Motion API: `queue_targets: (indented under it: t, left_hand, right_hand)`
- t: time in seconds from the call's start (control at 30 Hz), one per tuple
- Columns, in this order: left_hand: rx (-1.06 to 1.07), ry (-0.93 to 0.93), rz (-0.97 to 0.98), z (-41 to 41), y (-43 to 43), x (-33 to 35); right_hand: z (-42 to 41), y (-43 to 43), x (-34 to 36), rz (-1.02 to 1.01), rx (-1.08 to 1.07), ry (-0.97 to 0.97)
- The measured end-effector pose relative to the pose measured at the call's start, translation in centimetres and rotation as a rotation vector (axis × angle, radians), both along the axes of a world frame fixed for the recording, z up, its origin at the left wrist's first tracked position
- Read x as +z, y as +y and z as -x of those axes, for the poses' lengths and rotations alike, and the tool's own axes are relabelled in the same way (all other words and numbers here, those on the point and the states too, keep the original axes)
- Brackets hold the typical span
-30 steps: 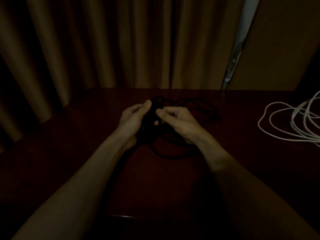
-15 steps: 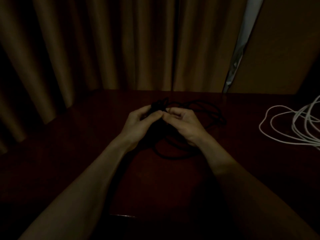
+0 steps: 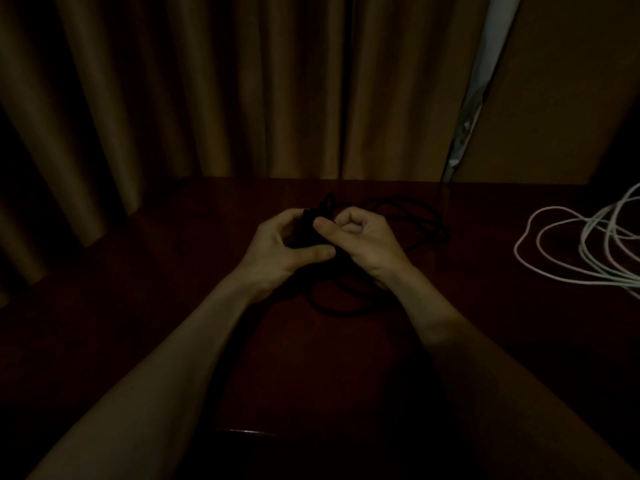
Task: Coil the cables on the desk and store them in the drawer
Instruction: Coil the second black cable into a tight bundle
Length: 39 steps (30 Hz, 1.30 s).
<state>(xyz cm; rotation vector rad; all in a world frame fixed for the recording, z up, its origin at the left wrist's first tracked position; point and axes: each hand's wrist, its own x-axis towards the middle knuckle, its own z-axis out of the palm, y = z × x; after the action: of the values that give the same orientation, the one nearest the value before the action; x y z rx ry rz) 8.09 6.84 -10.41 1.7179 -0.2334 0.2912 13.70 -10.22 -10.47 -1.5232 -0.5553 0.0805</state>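
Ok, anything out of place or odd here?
Nothing damaged or spilled. The thin white cables sprawl in loose, uncoiled loops at the right edge of the dark wooden desk; the left hand and right hand grip the thin black cable.

Glossy dark wood desk [image 3: 173, 306]; matt cloth curtains [image 3: 207, 98].

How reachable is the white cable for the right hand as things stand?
Likely yes, once it lets go: the right hand grips the black cable, but only bare desk lies between it and the white cable on its own side.
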Motion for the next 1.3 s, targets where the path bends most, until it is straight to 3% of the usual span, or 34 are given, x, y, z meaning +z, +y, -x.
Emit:
queue_targets:
  t: [0.2,0.37,0.63,0.9,1.07,1.23,1.3]
  left_hand:
    - [-0.025,0.067,0.137,0.1,0.5,0.2]
    - [0.134,0.057,0.235,0.0,1.0,0.8]
    - [0.031,0.152,0.292,0.3,0.5,1.4]
    - [-0.03,0.074,0.228,0.8,0.1,1.2]
    - [0.19,-0.035,0.036,0.7,0.2,1.0]
    - [0.242,-0.129,-0.231,0.1,0.2,-0.1]
    - [0.262,-0.15,-0.242,-0.1,0.4,-0.2]
  right_hand:
    - [-0.3,-0.4,0.2,0.052,0.094,0.014]
    - [-0.4,-0.8,0.1,0.083,0.155,-0.014]
    - [0.7,-0.1,0.6,0.086,0.108,-0.047]
    - [1.0,0.0,0.8,0.077,0.073,-0.046]
    - [0.9,0.0,0.6,0.069,0.026,-0.061]
    - [0.6,0.2,0.3,0.081,-0.043,-0.103]
    - [0.5,0.2,0.3,0.094,-0.052,-0.092]
